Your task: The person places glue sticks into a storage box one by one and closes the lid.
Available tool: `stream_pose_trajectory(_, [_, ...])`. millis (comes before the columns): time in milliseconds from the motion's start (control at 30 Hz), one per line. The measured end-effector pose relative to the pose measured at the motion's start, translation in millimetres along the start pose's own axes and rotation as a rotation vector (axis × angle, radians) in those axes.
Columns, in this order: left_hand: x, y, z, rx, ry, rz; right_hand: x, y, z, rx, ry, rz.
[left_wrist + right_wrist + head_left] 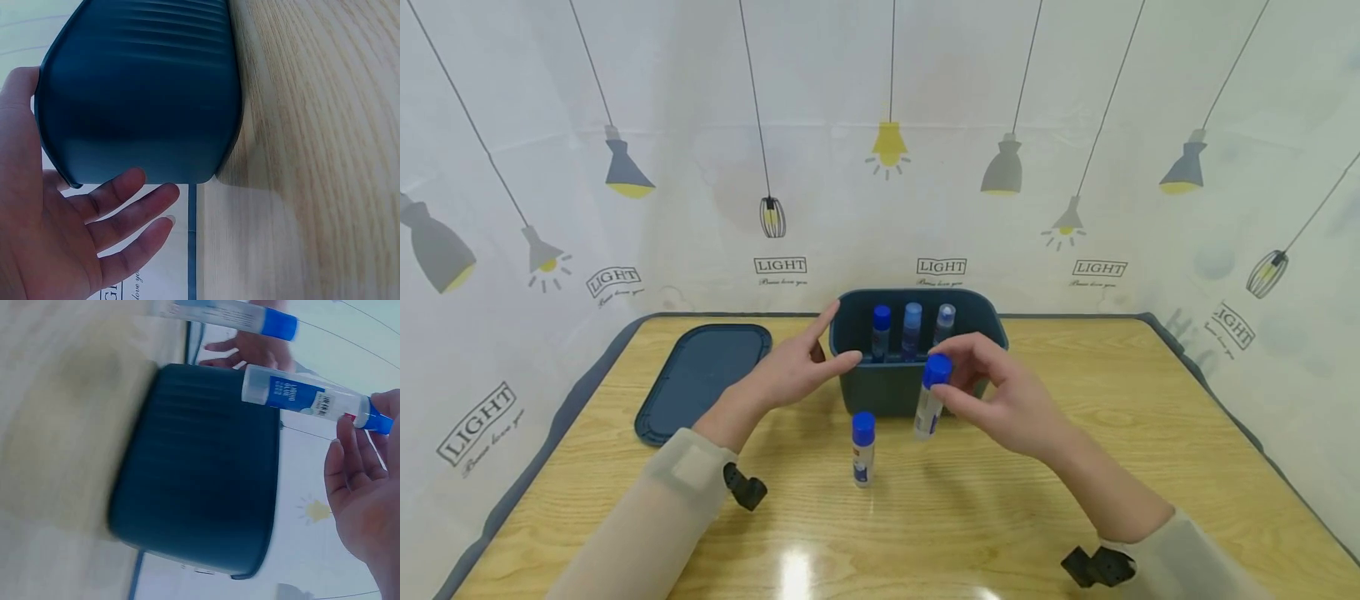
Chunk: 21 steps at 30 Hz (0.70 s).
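My right hand [1011, 400] pinches a liquid glue bottle [306, 397] by its blue cap, in front of the dark teal bin [880, 392]. The bottle hangs slightly tilted, its clear base downward. At the bin's left end, my left hand [793, 367] has its fingers spread, with thumb and index finger at the rim. The left wrist view shows the other fingers [134, 215] extended beside the bin's end wall. A second glue bottle [863, 450] with a blue cap stands upright on the table, in front of the bin. Inside the bin stand three bottles, including a blue-capped one [881, 333].
A dark teal lid [707, 375] lies flat on the wooden table [1120, 417], left of the bin. Behind the table hangs a pale cloth [850, 75] printed with lamps. Each wrist wears a small black camera [745, 486].
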<state>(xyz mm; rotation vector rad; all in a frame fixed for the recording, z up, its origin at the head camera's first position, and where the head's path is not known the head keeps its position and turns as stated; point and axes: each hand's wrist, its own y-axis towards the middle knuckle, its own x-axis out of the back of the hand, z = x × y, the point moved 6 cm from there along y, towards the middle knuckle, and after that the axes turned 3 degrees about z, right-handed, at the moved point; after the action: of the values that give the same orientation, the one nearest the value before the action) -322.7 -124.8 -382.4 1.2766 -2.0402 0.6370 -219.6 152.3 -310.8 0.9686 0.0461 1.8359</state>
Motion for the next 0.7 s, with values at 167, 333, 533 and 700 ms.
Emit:
stream_pose_trajectory(167, [0.4, -0.6, 0.1, 0.002, -0.003, 0.001, 17.1, 6, 11, 0.065, -0.002, -0.089])
stream_pose_trajectory(333, [0.5, -0.8, -0.5, 0.003, -0.002, -0.002, 27.5, 14, 16, 0.104, 0.0, -0.178])
stream_pose_trajectory(533, [0.3, -0.3, -1.2, -0.003, -0.007, -0.004, 34.7, 24, 14, 0.088, 0.032, -0.263])
stream_pose_trajectory(700, [0.5, -0.3, -2.3, -0.006, -0.005, -0.009, 37.1, 32, 7, 0.039, 0.015, -0.294])
